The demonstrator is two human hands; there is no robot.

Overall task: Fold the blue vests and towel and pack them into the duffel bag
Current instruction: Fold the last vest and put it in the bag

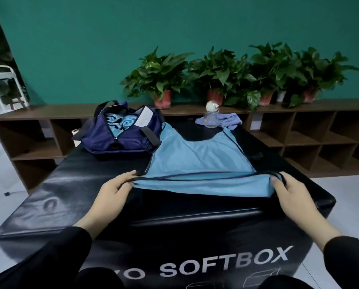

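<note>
A light blue vest [197, 157] with dark trim lies spread on the black soft box [74, 197], its neck end toward the far side. My left hand [114, 188] pinches the near left corner of its hem. My right hand [289, 190] grips the near right corner, and the hem is lifted slightly off the surface. A navy duffel bag [120, 138] stands unzipped at the far left, with light blue fabric [120, 122] inside. A purple-blue towel [230, 120] lies crumpled at the far edge.
A clear bottle [211, 116] with a white cap stands on the towel's left part. Behind runs a low brown shelf unit [299, 130] with several potted plants [162, 80] on top. A white label [144, 119] sits on the bag.
</note>
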